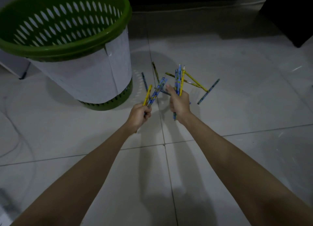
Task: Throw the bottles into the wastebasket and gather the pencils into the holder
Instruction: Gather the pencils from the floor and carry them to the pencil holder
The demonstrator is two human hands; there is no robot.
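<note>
While a green perforated plastic wastebasket (64, 29), wrapped in white sheeting, is standing at the left on the glossy tiled floor (220, 56), the left hand (139, 116) is clenching a yellow and several blue slim pencils (155, 93) fanned upward. Just beside it, the right hand (179, 104) is gripping an upright bundle of pencils (179, 80), forefinger loosened outward. Beyond, loose pencils (208, 91) are lying scattered on the tiles.
</note>
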